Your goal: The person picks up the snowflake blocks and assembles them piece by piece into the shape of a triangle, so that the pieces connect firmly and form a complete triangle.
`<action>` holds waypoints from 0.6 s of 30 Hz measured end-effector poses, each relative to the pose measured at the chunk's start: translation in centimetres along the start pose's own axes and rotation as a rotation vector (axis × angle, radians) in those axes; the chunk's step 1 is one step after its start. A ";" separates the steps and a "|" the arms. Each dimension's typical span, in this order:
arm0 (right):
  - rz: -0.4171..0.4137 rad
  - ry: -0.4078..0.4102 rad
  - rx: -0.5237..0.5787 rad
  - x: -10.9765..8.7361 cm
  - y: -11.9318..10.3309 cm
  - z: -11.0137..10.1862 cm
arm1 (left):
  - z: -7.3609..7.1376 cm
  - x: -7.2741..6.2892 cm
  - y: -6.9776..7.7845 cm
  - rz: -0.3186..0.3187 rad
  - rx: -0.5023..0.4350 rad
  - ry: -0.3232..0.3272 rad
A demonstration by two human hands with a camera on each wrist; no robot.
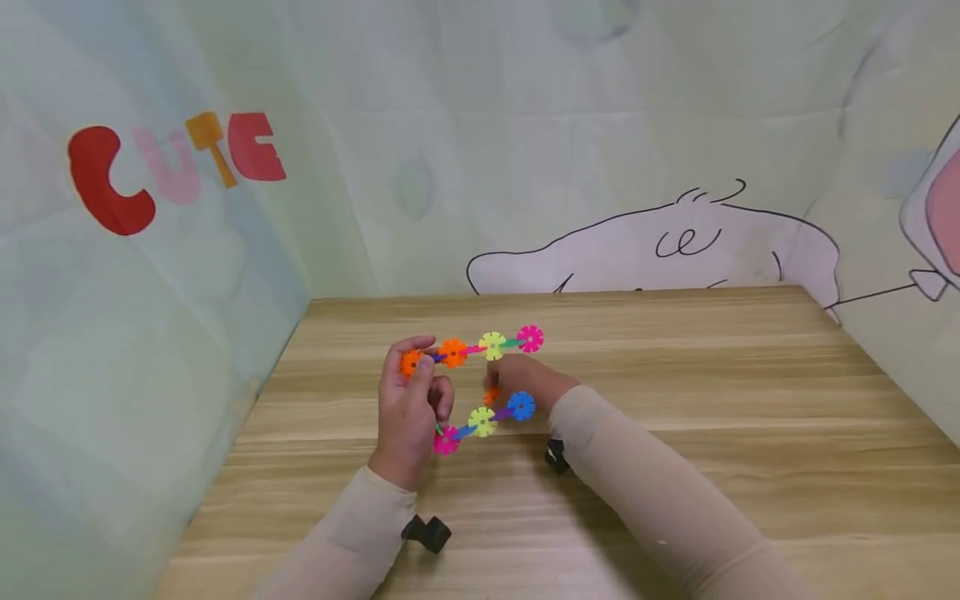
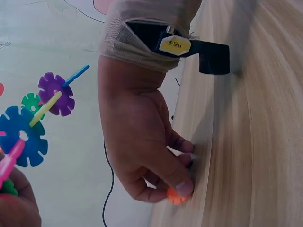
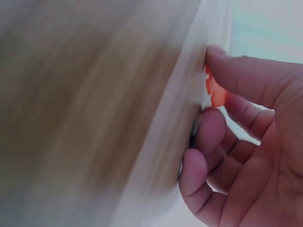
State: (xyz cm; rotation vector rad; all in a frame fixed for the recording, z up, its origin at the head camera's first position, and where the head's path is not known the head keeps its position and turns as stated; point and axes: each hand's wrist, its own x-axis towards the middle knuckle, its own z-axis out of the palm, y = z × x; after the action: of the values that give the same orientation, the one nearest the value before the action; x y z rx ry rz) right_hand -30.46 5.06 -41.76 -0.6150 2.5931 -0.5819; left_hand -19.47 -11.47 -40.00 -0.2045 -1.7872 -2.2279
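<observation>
My left hand (image 1: 405, 417) grips a chain of notched plastic snowflake discs (image 1: 492, 345), its thumb against an orange disc at the upper left. One row runs right to a pink disc (image 1: 530, 338). The lower row passes a yellow-green disc (image 1: 482, 422) and ends at a blue disc (image 1: 521, 406); where the rows meet is hidden by the hand. Beyond the lower row, my right hand (image 1: 521, 375) pinches a single orange snowflake disc (image 2: 177, 197) between thumb and forefinger, close over the tabletop. In the right wrist view its other fingers (image 3: 194, 172) curl near the wood.
The wood-grain table (image 1: 712, 358) ends at a pale cloth backdrop (image 1: 420, 108) printed with a cartoon and letters. A black wrist mount (image 1: 433, 533) sticks out from the left sleeve, another black mount (image 1: 557, 457) from the right.
</observation>
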 end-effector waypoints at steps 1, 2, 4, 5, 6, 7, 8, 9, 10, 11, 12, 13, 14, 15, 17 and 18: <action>-0.017 0.013 0.024 -0.3 0.3 0.0 | 0.0 0.0 -0.1 0.001 -0.001 -0.001; -0.049 0.033 0.040 -0.6 0.8 0.0 | 0.0 0.0 -0.1 0.001 0.000 0.000; -0.124 0.074 0.069 -1.4 1.8 -0.1 | 0.0 0.1 -0.2 0.004 0.002 -0.003; -0.148 0.089 0.096 -2.0 2.3 -0.2 | 0.0 0.1 -0.3 0.004 0.003 -0.005; -0.164 0.104 0.123 -2.6 2.7 -0.4 | 0.1 0.1 -0.3 0.003 0.004 -0.008; -0.182 0.120 0.144 -3.1 3.2 -0.6 | 0.0 0.1 -0.4 0.001 0.006 -0.011; -0.183 0.134 0.172 -3.7 3.5 -0.8 | 0.1 0.2 -0.4 -0.002 0.007 -0.012; -0.165 0.139 0.224 -4.4 3.8 -1.0 | 0.0 0.2 -0.5 -0.006 0.007 -0.012; -0.150 0.145 0.279 -5.0 4.0 -1.2 | 0.0 0.2 -0.6 -0.011 0.007 -0.011; -0.142 0.154 0.332 -5.8 4.1 -1.5 | 0.0 0.2 -0.6 -0.016 0.008 -0.010; -0.144 0.167 0.376 -6.5 4.3 -1.7 | 0.0 0.2 -0.7 -0.021 0.009 -0.008; -0.154 0.179 0.412 -7.2 4.4 -2.0 | -0.1 0.2 -0.7 -0.025 0.011 -0.005; -0.170 0.189 0.446 -7.9 4.5 -2.2 | -0.1 0.2 -0.8 -0.027 0.011 -0.003; -0.186 0.197 0.478 -8.6 4.6 -2.4 | -0.1 0.2 -0.8 -0.029 0.012 -0.002; -0.227 0.213 0.523 -9.7 4.8 -2.6 | 0.0 0.2 -0.8 -0.029 0.009 -0.004; -0.241 0.214 0.552 -10.2 4.9 -2.7 | 0.0 0.2 -0.8 -0.029 0.007 -0.006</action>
State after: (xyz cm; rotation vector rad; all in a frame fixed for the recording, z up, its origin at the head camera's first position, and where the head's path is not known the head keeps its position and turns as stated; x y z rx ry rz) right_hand -25.00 14.94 -38.93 -0.7024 2.3855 -1.4460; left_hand -19.92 -11.32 -40.65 -0.1851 -1.8123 -2.2423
